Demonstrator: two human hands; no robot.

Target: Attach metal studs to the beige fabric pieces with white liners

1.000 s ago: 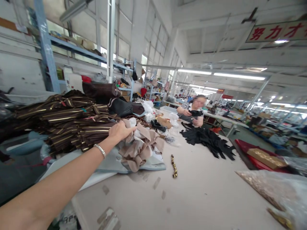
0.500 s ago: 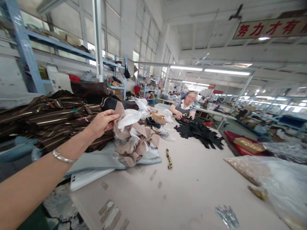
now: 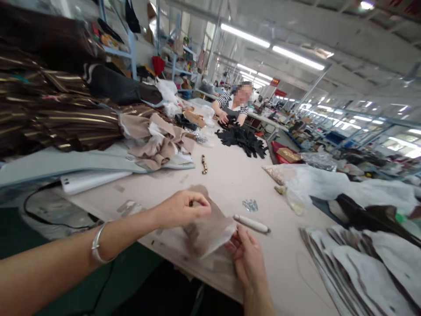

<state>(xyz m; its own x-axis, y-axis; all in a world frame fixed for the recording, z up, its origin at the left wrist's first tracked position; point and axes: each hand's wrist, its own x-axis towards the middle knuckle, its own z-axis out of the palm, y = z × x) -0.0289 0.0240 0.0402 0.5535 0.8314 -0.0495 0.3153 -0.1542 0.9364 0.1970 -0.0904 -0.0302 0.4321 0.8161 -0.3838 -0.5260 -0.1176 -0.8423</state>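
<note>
A thin taupe fabric piece with a whitish backing is in front of me over the near table edge, partly blurred. My right hand pinches its right corner between thumb and fingers. Over its upper left part is my left hand, thumb and forefinger curled together; what they hold, if anything, cannot be made out. A silver bangle is on the left wrist. Just beyond the right hand lies a white pen-like tool with a dark tip. Small silvery metal pieces are scattered behind it.
A heap of similar taupe pieces lies at left, beside dark gold-striped material. A short gold-coloured strip rests mid-table. Stacked grey-white panels and plastic bags stand right. A co-worker handles black pieces across the table.
My left hand has come from the heap of taupe pieces towards the near table edge. My right hand has entered view, holding a taupe piece. The view has tilted down and turned right.
</note>
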